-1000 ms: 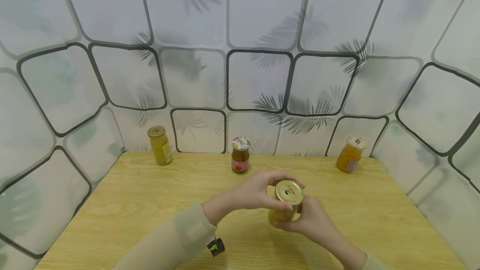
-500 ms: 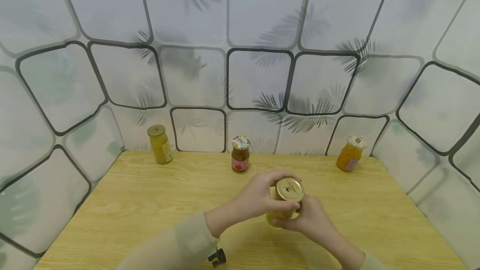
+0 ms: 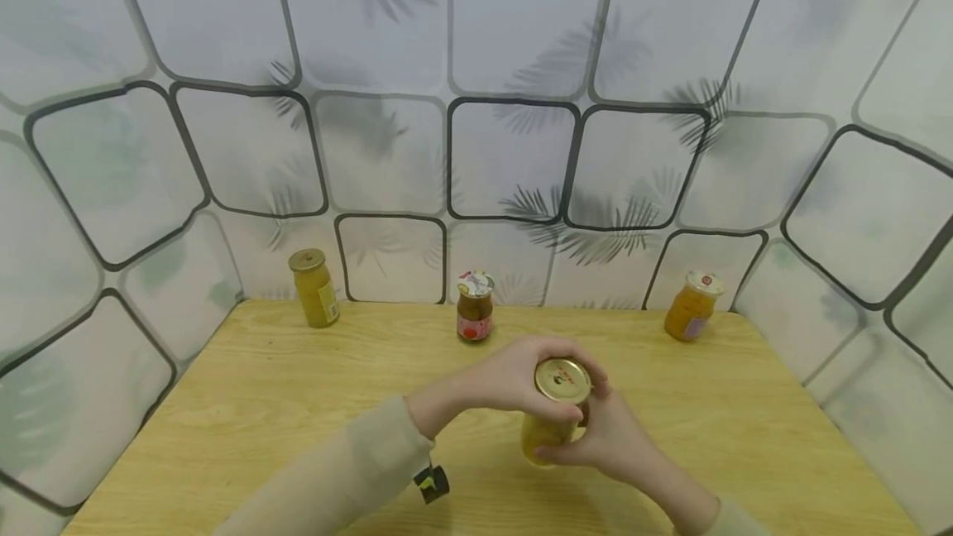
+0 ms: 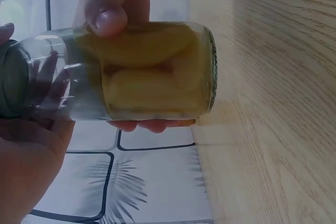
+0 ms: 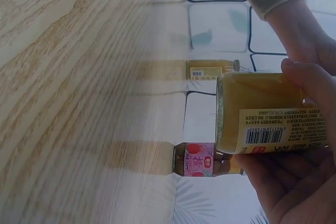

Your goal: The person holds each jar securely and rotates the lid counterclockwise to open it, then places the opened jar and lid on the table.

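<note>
A glass jar of yellow fruit with a gold lid is held between both hands in the head view. My left hand curls its fingers and thumb round the lid end. Lower down, my right hand grips the jar's body. The left wrist view shows fruit pieces inside the jar and the right thumb lying on the glass. In the right wrist view a barcode label covers part of the jar, whose base hangs off the tabletop.
Along the back of the wooden table stand a yellow jar at left, a brown jar with a pink label in the middle and an orange jar at right. A patterned wall covering rises behind.
The jar has shifted slightly left and down in the head view, both hands moving with it. My left fingers now reach further round the lid's far side. The other jars have not moved.
</note>
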Available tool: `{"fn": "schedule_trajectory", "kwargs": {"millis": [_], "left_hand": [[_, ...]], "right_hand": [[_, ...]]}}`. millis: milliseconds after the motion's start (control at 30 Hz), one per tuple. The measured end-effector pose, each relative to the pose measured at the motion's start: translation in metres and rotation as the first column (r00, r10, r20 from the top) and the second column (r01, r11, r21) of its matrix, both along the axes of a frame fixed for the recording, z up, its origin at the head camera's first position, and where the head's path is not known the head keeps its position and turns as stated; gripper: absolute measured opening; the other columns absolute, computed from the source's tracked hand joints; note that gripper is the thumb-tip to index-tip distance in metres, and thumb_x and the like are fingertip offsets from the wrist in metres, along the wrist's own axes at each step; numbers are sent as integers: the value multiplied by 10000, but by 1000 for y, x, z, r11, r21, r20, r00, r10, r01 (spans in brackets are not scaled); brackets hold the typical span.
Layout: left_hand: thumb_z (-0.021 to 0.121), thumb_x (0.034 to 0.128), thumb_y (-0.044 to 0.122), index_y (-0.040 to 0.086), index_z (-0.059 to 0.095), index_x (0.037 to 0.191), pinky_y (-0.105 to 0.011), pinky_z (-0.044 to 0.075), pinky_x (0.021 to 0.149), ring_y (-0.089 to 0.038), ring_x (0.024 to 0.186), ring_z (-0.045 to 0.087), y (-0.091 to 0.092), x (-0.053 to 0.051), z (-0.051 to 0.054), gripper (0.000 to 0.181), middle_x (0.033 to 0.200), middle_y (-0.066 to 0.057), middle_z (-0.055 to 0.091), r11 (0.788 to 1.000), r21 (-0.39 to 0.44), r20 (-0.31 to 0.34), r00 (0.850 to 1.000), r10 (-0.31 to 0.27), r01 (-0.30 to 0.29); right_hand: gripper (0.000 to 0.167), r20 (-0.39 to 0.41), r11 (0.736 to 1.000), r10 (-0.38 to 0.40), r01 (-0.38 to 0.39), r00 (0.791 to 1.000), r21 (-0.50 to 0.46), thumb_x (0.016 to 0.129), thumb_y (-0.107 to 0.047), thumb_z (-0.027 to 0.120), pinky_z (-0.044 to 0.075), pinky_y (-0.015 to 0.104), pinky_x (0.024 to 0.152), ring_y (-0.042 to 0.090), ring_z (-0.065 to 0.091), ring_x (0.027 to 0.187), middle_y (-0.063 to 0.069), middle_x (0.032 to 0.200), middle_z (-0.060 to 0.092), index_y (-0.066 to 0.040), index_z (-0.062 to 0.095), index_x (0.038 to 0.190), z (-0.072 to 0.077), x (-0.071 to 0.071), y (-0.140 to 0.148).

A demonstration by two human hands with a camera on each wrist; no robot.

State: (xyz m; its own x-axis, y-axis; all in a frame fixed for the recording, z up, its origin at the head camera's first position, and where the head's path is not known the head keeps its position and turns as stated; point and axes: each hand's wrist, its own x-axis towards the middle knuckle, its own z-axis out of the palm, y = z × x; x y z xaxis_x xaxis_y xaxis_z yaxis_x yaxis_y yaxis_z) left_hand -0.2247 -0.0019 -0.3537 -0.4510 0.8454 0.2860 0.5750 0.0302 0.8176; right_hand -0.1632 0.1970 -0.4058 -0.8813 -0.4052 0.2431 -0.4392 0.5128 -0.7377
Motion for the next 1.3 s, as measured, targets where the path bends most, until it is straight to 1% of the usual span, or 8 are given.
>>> {"fn": "schedule_trajectory", "kwargs": {"millis": [200,333,500,600,800,1000,1133,1300], "left_hand": [[826,883,29,64,728,1225,-199,535,1012,29,1134,633,4,3,-6,358,1295,-107,762,998,24,46,997,58,-59],[820,868,19,43,733,1200,-188,556,962,34,1091,645,6,8,-8,344,1297,-150,762,991,75,75,992,105,-111],[799,855,29,48,743,1161,-160,561,867,46,964,625,10,17,-9,312,1208,-164,776,971,139,60,980,188,-195],[807,852,71,67,741,1139,-145,553,784,47,862,599,13,24,-9,294,1089,-140,775,942,162,29,955,294,-294],[832,853,120,101,734,1149,-129,506,680,29,780,564,20,33,-14,312,975,-86,758,857,164,-4,868,496,-489],[866,856,173,129,736,1182,-148,517,657,33,751,575,21,32,-13,354,979,-70,763,833,115,35,840,541,-541],[897,861,216,141,708,1250,-158,539,735,38,828,605,19,32,-10,439,1073,-55,768,852,61,68,854,517,-520],[805,940,241,126,592,1452,-218,555,963,-68,1097,677,8,29,-6,566,1296,-73,723,911,-18,58,909,413,-413]], "right_hand": [[774,-89,999,-34,38,995,36,714,-255,1008,596,218,790,23,681,985,96,1169,749,-32,568,1310,-4,1,-4],[815,-76,1000,-16,15,997,-11,734,-235,993,600,195,771,43,701,986,162,1191,735,-17,513,1354,-7,3,-5],[650,-37,998,-20,17,999,-59,756,-234,974,609,200,784,16,704,967,135,1139,758,-16,613,1250,-8,5,-6],[488,-61,998,-56,54,997,-37,753,-237,977,607,223,736,-29,677,886,64,1038,786,-37,707,1106,-7,5,-7],[350,-77,987,-155,157,985,27,711,-223,996,488,196,544,-42,518,641,-64,777,715,-101,730,903,-6,5,-11],[349,3,983,-180,180,984,22,720,-233,988,467,201,521,-19,517,628,-53,786,719,-97,746,930,-6,2,-10],[337,-26,984,-175,176,984,37,724,-222,986,471,200,554,-12,513,646,-68,803,720,-115,763,954,-7,-1,-9],[377,-23,976,-206,207,978,59,730,-256,986,446,196,563,0,490,645,-88,796,704,-120,775,1012,-6,-1,-8]]}}
